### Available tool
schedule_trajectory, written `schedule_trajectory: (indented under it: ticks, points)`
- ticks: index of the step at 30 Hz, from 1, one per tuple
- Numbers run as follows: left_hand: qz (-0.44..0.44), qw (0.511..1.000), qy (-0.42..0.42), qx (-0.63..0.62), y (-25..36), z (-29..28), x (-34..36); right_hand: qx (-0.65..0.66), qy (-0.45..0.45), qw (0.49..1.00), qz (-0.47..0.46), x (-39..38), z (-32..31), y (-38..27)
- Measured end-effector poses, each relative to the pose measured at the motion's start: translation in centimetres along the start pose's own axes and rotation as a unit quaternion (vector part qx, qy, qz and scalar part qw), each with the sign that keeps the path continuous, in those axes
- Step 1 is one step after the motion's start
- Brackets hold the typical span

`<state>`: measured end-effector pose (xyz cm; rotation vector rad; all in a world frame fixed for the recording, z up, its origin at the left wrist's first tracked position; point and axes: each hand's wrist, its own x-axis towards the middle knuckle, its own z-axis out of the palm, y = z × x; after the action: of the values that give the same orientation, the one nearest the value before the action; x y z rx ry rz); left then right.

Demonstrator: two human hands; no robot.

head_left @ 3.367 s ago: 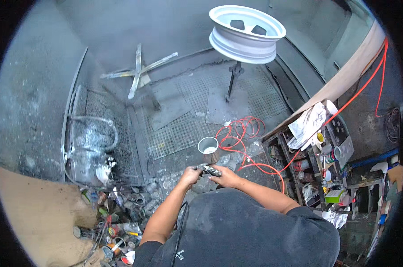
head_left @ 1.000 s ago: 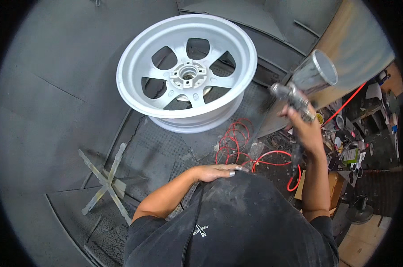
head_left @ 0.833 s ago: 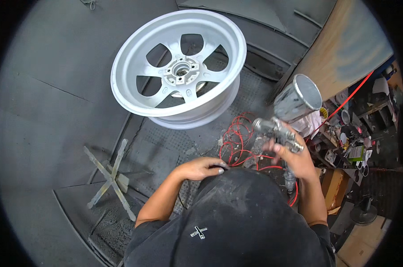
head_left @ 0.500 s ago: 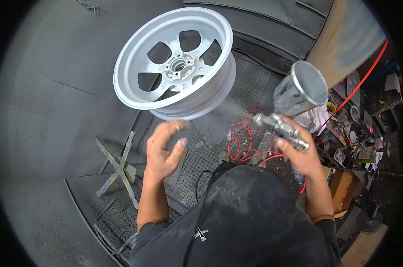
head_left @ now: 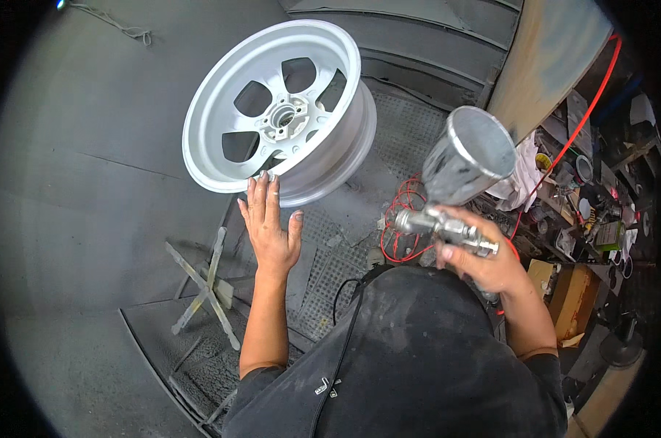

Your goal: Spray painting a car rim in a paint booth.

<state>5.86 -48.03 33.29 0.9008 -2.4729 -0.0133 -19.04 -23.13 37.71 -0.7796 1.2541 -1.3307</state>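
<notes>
Risk of smudging the coating: left hand (head_left: 271,230), fingers spread flat, seemingly touching the lower rim of the white-painted five-spoke metal wheel (head_left: 279,113); contact hard to confirm at this angle. Right hand (head_left: 484,259) clamped on a silver metal spray gun with a shiny cup (head_left: 454,186), aimed left, so stray mist could hit the hand. Wheel raised above the grated floor (head_left: 330,270), tilted toward the viewer, evenly matte white.

1 white wheel rim (head_left: 279,117); 1 spray gun (head_left: 447,226); 1 cross-shaped stand (head_left: 203,288); 2 hands (head_left: 271,223)

Grated metal floor (head_left: 323,281), coiled red hose (head_left: 400,219), cross-shaped stand (head_left: 206,285)
</notes>
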Motion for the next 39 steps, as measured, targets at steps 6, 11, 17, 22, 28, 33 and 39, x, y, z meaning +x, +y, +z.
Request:
schedule_trajectory:
  ticks: [6, 11, 17, 22, 28, 33, 39]
  points:
    - [0.018, 0.999, 0.031, -0.025, -0.8, 0.7, -0.1, -0.155, 0.081, 0.982, -0.071, 1.1, -0.2, 1.7]
    - [0.033, 0.998, 0.054, -0.03, -1.8, 1.2, -0.3, -0.178, 0.188, 0.963, -0.081, 1.9, -2.4, 1.4]
    - [0.069, 0.993, 0.084, -0.037, -3.8, 1.9, -0.3, -0.232, 0.25, 0.932, -0.121, 2.4, -2.9, 1.7]
    - [0.103, 0.985, 0.129, -0.055, -7.0, 2.5, -0.7, -0.075, 0.094, 0.992, -0.027, 0.7, 0.2, 1.3]
    - [0.105, 0.975, 0.173, -0.091, -10.5, 2.2, -0.4, -0.1, 0.031, 0.991, -0.084, 0.5, 1.5, 0.9]
    - [0.051, 0.964, 0.202, -0.163, -11.8, 0.7, 0.4, -0.232, 0.191, 0.942, -0.151, 2.2, -0.6, -0.1]
    - [0.029, 0.991, 0.131, -0.028, -8.0, -0.1, 0.2, -0.173, 0.217, 0.955, -0.102, 2.8, -0.7, 0.6]
